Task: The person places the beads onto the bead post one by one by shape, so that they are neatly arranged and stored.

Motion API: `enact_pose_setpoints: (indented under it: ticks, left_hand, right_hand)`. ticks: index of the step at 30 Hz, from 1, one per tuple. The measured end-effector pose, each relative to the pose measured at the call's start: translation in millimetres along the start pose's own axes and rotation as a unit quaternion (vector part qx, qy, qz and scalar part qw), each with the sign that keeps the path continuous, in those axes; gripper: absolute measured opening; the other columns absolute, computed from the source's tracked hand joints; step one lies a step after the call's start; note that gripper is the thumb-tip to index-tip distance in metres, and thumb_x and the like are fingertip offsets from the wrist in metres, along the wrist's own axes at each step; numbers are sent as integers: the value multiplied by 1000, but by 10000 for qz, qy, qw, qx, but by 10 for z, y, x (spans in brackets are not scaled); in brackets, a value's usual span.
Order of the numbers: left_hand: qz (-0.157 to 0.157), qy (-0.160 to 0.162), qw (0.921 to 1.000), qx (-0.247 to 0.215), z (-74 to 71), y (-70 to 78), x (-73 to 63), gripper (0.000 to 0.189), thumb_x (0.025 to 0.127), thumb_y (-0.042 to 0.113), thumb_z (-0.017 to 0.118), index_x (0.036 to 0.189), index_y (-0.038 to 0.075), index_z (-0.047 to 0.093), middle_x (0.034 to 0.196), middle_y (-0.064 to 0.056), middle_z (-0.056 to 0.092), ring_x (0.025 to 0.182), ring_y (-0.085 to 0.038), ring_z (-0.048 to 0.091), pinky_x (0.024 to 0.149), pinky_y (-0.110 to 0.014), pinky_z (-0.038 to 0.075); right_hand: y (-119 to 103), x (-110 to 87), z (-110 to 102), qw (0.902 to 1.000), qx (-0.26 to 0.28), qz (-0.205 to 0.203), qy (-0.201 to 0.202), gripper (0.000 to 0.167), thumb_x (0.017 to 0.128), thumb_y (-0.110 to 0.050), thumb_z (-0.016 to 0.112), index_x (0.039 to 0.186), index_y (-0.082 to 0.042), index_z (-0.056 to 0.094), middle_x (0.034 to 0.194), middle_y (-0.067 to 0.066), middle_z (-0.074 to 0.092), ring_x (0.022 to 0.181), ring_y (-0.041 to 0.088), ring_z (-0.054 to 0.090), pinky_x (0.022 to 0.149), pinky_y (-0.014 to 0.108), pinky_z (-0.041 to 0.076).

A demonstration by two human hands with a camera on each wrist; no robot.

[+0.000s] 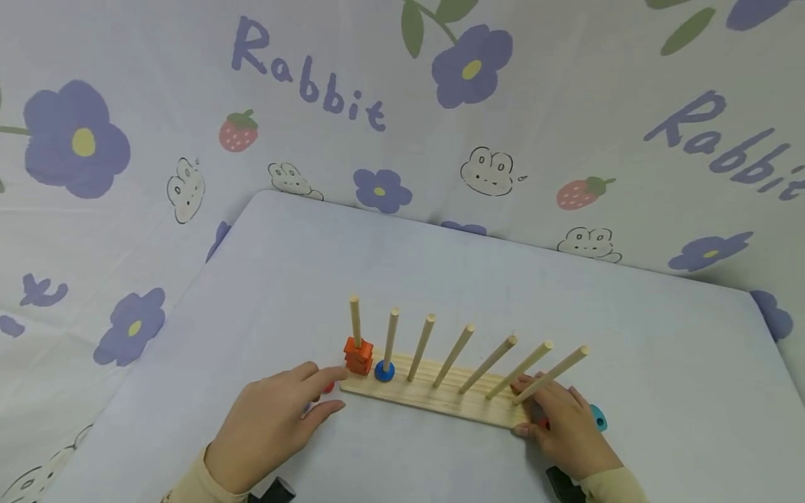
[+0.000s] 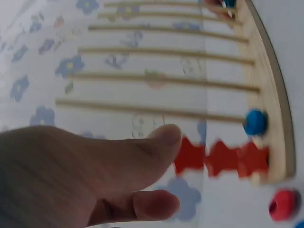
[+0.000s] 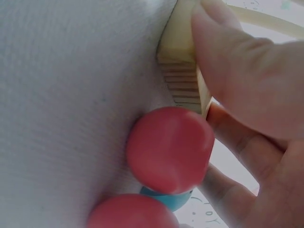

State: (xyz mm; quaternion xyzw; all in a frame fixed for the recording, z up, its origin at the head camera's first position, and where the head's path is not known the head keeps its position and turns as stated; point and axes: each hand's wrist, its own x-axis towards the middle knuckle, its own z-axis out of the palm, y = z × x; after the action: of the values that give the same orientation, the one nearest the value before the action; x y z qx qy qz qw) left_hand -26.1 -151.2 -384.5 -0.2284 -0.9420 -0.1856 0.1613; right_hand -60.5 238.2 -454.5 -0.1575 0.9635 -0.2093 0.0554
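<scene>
A person's two bare hands, in pale yellow sleeves [image 1: 613, 487], are at a long wooden board [image 1: 418, 396] on a white surface [image 1: 302, 258]. The board lies well apart from the surface's far edge and roughly parallel to it. Seven pale round pegs [image 1: 453, 357] rise in a row from it.

On the peg nearest the surface's left edge sit three orange-red star-shaped pieces [image 1: 358, 358], stacked at the base. A blue bead [image 1: 379, 373] sits low on the next peg along.

The left hand [image 1: 277, 412] is beside the board's left end, its grip loose and parted, thumb and fingers spread; whether a fingertip touches the wood is unclear. A red bead [image 2: 286, 203] lies on the surface just beyond that end of the board.

The right hand [image 1: 560, 423] has its grip closed on the board's right end, thumb at the near side and fingers around the far side. Close by that end are two red balls [image 3: 171, 149] and a teal piece [image 1: 595, 413].

Behind the far edge hangs white cloth [image 1: 327, 42] printed with purple flowers, strawberries, rabbits and the word "Rabbit".
</scene>
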Motion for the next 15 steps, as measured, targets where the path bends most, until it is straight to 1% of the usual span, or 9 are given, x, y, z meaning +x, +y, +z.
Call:
enact_pose_setpoints:
  ticks: [2, 4, 7, 9, 11, 15]
  left_hand:
    - [-301, -196, 9993, -42, 8, -100, -58, 33, 71, 24, 85, 99, 22, 69, 74, 15, 51, 57, 4, 38, 46, -12, 32]
    - [-577, -485, 9971, -64, 33, -184, -110, 33, 70, 24, 86, 97, 21, 68, 78, 12, 54, 61, 2, 40, 48, -13, 36]
    - [-928, -944, 9911, -106, 89, -270, -169, 36, 70, 24, 86, 100, 17, 69, 84, 8, 58, 65, -1, 45, 55, -16, 44]
    - [-1118, -1193, 9865, -95, 131, -309, -200, 39, 70, 25, 86, 103, 17, 69, 86, 6, 59, 67, -2, 46, 58, -17, 47]
    - [-1269, -1340, 9828, -62, 172, -340, -231, 41, 69, 23, 86, 105, 16, 68, 87, 5, 59, 66, -2, 46, 59, -18, 47]
    - [-1490, -1452, 9781, -7, 249, -389, -285, 44, 68, 20, 87, 107, 16, 67, 88, 5, 59, 66, -2, 46, 60, -18, 48]
  right_hand:
    - [-4, 0, -1, 10000, 36, -4, -30, 55, 76, -22, 79, 125, -12, 58, 136, 11, 55, 130, 37, 44, 101, 72, 21]
    - [-8, -4, -1, 10000, 64, -1, -39, 54, 76, -22, 79, 125, -12, 58, 136, 10, 55, 130, 37, 44, 100, 72, 22]
    - [-10, -10, -2, 10000, 45, 1, -35, 54, 76, -22, 79, 125, -13, 59, 136, 10, 55, 130, 37, 45, 100, 72, 22]
    - [-13, -10, -3, 10000, 38, 21, -21, 55, 76, -22, 79, 126, -13, 59, 136, 10, 55, 130, 37, 45, 101, 71, 22]
    - [-15, -10, -5, 10000, 43, 35, -21, 54, 76, -21, 79, 125, -13, 59, 136, 10, 55, 130, 37, 45, 101, 71, 22]
    - [-20, -4, -10, 10000, 24, 61, -17, 52, 76, -21, 79, 124, -14, 59, 136, 9, 55, 130, 36, 45, 102, 70, 21]
